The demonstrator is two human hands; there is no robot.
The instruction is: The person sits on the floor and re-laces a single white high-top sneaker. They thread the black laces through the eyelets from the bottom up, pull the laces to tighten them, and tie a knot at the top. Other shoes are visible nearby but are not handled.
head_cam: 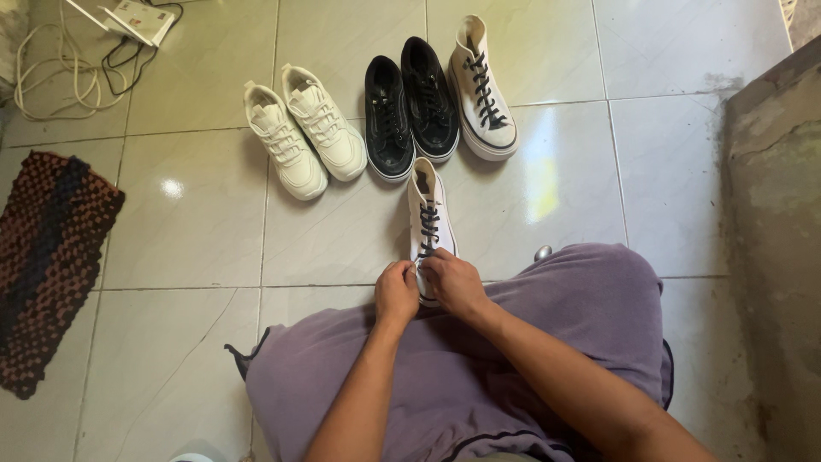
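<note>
Gripping the dark laces (428, 229) of a white high-top shoe (429, 214), our left hand (397, 291) and right hand (455, 282) sit side by side at its near end, fingers pinched shut on lace. Shoe stands on the tiled floor (188, 248), just ahead of our purple-clad knees (547, 325). Beyond it, in a row: its matching high-top (481, 90), a black pair (410, 107), a cream pair (304, 133). Woven mat (47, 265) far left; white cables (51, 73) top left.

Glossy pale tile floor (197, 248), sunlit.
To my left a dark woven mat (43, 265); rough concrete slab (774, 239) at my right.
</note>
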